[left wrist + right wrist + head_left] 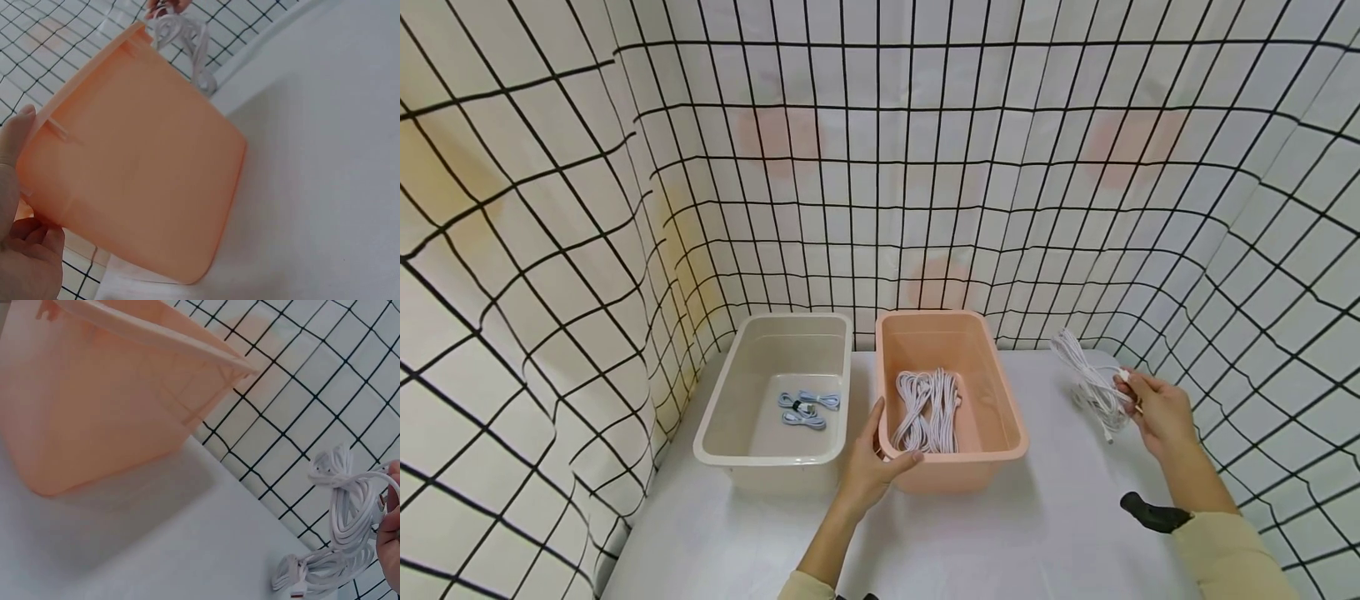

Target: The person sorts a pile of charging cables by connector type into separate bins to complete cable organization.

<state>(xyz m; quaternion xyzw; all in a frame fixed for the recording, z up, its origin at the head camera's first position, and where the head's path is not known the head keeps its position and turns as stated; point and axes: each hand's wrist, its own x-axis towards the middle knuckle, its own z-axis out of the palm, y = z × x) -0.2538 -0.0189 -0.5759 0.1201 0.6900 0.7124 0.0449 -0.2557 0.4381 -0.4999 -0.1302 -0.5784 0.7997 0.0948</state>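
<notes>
My left hand (867,468) grips the near left corner of a peach plastic bin (951,473), thumb on the rim and fingers curled against the outside. Inside that bin lie several coiled white cables (931,408). Off to the right, my right hand (1165,414) pinches a bundled white charging cable (353,512) between thumb and fingers. Just below it is another white cable bundle (319,575) with a connector end showing; whether the hand holds this one too, I cannot tell. The right wrist view shows only part of the right hand, at its right edge.
To the left of the peach bin stands a cream bin (748,460) holding a few light blue cable bundles (805,408). Both bins rest on a white table (962,546). Black grid netting (917,183) over white sheeting encloses the back and sides, close to the right hand.
</notes>
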